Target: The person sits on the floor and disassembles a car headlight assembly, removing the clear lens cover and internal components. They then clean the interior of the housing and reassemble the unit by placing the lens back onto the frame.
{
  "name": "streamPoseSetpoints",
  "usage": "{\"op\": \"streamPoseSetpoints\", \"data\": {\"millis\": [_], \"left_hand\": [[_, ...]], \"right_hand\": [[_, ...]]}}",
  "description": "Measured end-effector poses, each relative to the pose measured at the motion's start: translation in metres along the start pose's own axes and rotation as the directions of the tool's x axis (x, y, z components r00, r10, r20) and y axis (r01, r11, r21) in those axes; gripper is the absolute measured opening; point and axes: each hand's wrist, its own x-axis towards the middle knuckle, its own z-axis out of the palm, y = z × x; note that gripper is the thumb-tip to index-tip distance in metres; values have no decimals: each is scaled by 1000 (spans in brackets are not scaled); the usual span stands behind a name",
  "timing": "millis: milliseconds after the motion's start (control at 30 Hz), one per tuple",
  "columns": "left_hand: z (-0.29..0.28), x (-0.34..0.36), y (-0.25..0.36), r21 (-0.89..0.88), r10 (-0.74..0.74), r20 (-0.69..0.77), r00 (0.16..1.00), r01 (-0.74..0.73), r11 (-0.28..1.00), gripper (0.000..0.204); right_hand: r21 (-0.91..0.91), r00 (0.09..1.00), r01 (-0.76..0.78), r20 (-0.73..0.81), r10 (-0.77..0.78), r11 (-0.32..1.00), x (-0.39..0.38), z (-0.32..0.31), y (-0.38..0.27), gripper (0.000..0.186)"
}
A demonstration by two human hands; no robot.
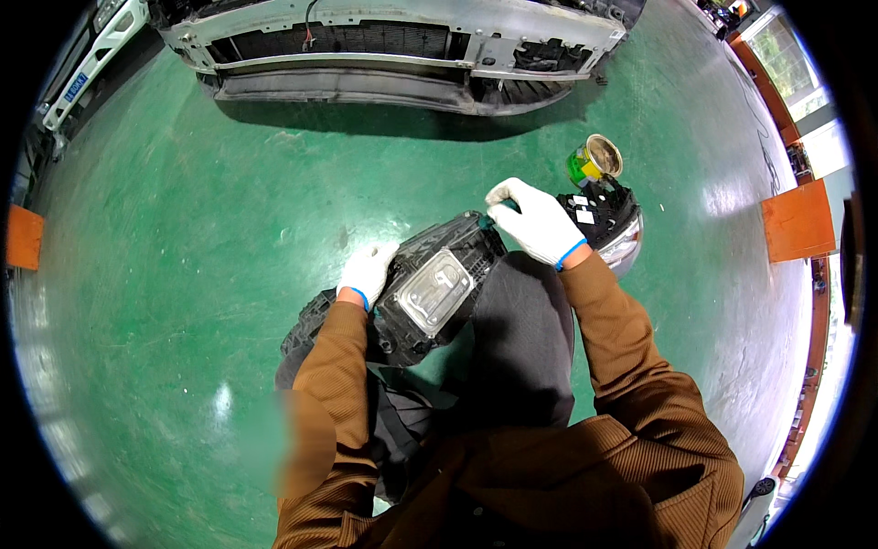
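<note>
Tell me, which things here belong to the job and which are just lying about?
Seems part of the job:
Black lamp unit, being handled
Second lamp unit, on the floor to the right, likely related
Stripped car front, perhaps related

Seems to be just lying about:
Open green-and-yellow tin, untouched
Orange panel, far right
Parked vehicle, upper left

The headlight housing is black, its rectangular panel silvery grey. The second headlight is black with white labels. Left glove and right glove are white, edged blue. The ribbed jacket is brown, trousers dark grey, floor green, tin green and yellow.
</note>
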Motion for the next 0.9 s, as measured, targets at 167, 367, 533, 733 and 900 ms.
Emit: {"op": "streamPoseSetpoints", "data": {"millis": [167,367,533,733,900], "left_hand": [[2,2,-3,-30,4,-2,1000,-4,1000,49],[1,-1,3,-34,-14,10,1000,15,999,48],[1,1,2,-87,-34,4,999,35,996,54],[-4,8,-7,9,-19,-44,999,20,1000,66],[-7,8,-9,25,3,-35,999,-2,1000,69]], "right_hand": [[25,995,97,8,-98,995,-3,0,12,32],[-282,984,-176,-34,173,943,3,-1,3,39],[-10,998,34,48,-34,999,-3,1,2,21],[-337,986,-66,125,114,939,4,-11,9,30],[-123,999,-20,31,24,992,-2,-2,-3,23]]}}
